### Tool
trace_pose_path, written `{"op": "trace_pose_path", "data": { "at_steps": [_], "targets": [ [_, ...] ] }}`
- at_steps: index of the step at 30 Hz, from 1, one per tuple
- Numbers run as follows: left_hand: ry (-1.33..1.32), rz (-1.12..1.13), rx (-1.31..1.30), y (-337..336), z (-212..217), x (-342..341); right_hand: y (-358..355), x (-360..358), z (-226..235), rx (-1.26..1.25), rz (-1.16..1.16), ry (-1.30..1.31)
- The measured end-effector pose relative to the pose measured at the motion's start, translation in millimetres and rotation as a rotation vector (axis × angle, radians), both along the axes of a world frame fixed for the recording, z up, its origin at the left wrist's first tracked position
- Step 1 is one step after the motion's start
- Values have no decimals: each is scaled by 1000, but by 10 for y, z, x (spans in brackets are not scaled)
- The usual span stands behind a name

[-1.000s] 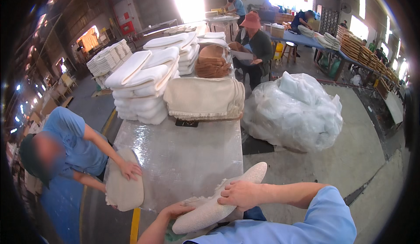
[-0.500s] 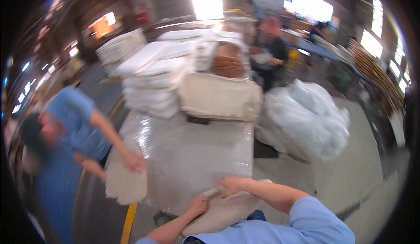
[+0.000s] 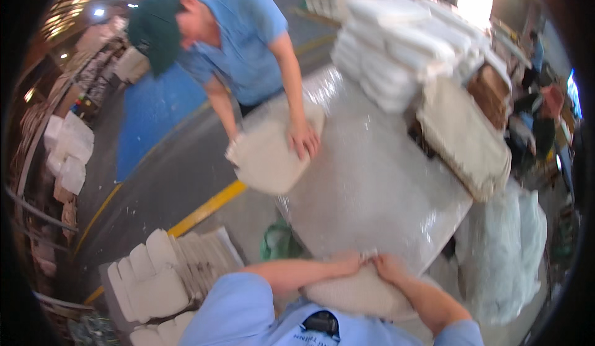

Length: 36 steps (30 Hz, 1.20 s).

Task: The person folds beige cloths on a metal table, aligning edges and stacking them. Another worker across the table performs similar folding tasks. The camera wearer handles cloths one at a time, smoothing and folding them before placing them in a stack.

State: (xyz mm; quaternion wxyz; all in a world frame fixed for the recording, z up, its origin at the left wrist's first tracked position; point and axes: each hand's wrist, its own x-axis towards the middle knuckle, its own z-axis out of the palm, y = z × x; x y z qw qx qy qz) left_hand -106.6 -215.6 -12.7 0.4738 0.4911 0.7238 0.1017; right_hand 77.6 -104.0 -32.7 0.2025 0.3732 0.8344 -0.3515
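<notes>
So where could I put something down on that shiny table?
The middle of the shiny table looks bare, between the co-worker's cream piece, the beige stack and the person's left hand and right hand. Its far end is crowded with the white stack and brown bundle.

Surroundings: stacks and bundles around the table

White folded stack is standing on the far part of the plastic-covered table, partly blurred. Brown bundle is sitting to its right; beige folded pile is lying nearer. Pale plastic bundle is resting at near right. Co-worker in blue shirt, dark green cap, is leaning in from the left. Green plastic is lying beside the table; beige pad stack is sitting near left. Yellow floor line is running between.
</notes>
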Motion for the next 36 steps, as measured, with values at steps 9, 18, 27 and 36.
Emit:
{"op": "trace_pose_path", "data": {
  "at_steps": [9, 18, 27, 36],
  "targets": [
    [180, 13, 172, -39, -180, -75, 2, -246, 158, 102, -25, 71],
    [22, -90, -5, 78, 165, -315, 339, 20, 382, -71, 45, 154],
    [281, -43, 116, -227, -54, -296, 381, 595, 233, 199, 13, 191],
    [277, 33, 286, -128, 155, -429, 608, 748, 513, 247, -160, 205]
  ]
}}
